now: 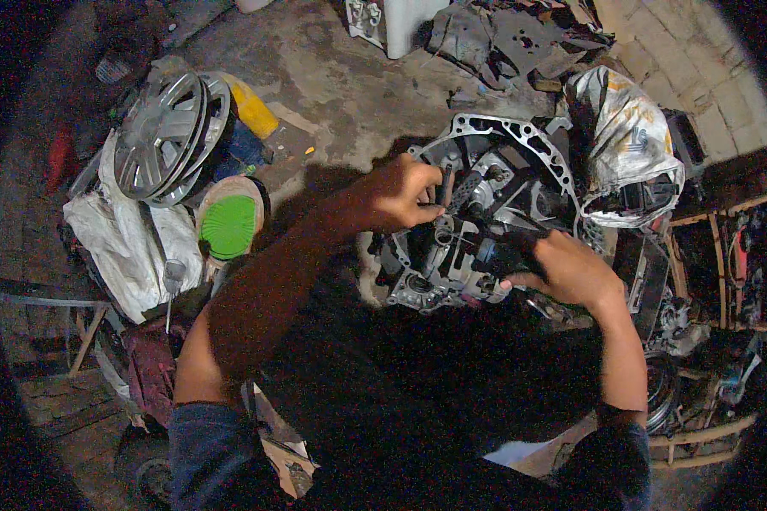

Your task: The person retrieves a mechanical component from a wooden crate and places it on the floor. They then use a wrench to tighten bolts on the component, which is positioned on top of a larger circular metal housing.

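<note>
At centre-right, the housing [452, 243] was judged heavy, stiff, best held by its rim [550, 140]; whether left hand [407, 194] or right hand [571, 270] was pinching anything could not be told.

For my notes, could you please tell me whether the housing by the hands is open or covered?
The housing is open: metal parts show inside it, with no cover over them.

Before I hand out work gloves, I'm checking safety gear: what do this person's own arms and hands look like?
The left sleeve and right sleeve are short, plain-looking and dark blue. The left forearm, partly shadowed, and the right forearm are bare. The left hand and right hand are ungloved.
</note>
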The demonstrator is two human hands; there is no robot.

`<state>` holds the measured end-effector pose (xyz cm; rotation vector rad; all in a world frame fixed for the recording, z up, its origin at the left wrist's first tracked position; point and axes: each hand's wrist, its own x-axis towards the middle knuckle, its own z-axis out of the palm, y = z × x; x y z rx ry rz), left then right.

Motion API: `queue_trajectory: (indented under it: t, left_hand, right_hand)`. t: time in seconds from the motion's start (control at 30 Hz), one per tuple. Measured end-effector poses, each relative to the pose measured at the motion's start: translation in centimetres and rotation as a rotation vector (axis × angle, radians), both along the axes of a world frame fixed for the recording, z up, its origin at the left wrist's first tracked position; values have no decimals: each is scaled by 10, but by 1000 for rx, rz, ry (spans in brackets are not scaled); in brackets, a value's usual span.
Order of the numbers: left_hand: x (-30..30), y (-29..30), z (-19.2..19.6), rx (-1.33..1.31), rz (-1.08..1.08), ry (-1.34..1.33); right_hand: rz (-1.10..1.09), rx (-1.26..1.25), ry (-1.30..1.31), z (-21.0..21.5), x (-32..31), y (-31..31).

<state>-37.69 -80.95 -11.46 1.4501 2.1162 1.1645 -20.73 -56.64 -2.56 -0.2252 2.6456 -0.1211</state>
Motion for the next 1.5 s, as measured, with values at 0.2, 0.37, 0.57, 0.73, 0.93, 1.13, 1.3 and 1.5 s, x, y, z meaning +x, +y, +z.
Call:
queue_trajectory:
  t: [0.2, 0.37, 0.57, 0.73, 0.93, 1.13, 1.3, 1.5]
  left_hand:
    - [9, 1, -6, 49, 37, 12]
    - [15, 5, -1, 29, 19, 58]
    - [18, 6, 9, -85, 131, 100]
    - [13, 14, 4, -45, 99, 109]
    - [14, 21, 5, -17, 61, 49]
    - [16, 30, 12, -29, 61, 85]
    - [19, 30, 17, -16, 84, 163]
    - [12, 34, 25, 25, -72, 85]
  right_hand:
    - [-20, 16, 12, 1, 3, -4]
    - [28, 38, 72, -7, 7, 2]
    - [75, 71, 113, -7, 13, 5]
    - [86, 74, 145, -1, 16, 3]
    - [100, 136, 108, 6, 22, 8]
    - [107, 125, 108, 14, 29, 10]
    - [121, 126, 212, 12, 31, 12]
    - [93, 122, 340, 12, 34, 21]
